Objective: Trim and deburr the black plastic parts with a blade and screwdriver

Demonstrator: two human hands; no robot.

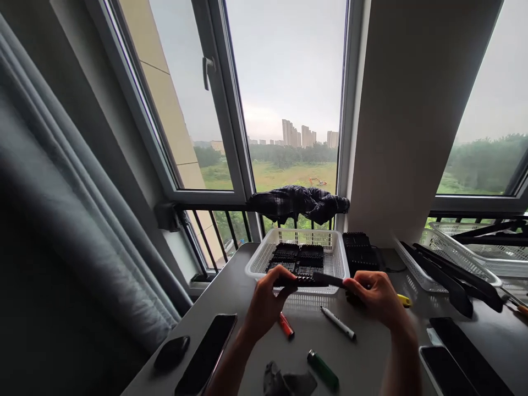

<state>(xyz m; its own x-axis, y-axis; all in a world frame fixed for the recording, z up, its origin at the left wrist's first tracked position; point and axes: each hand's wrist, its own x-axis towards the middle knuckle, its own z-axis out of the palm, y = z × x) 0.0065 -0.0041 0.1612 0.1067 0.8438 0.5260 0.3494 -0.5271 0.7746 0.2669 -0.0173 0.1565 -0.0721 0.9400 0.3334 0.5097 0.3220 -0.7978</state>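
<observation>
Over the white basket's (340,256) near side, the left hand (266,305) pinches a black ridged strip (304,282)! The right hand (380,298) clamps a dark flat piece (329,279), overlapping it.

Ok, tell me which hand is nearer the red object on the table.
Left. The left hand is just to the left of the red object; the right hand is farther off to its right, with the white marker lying between.
</observation>
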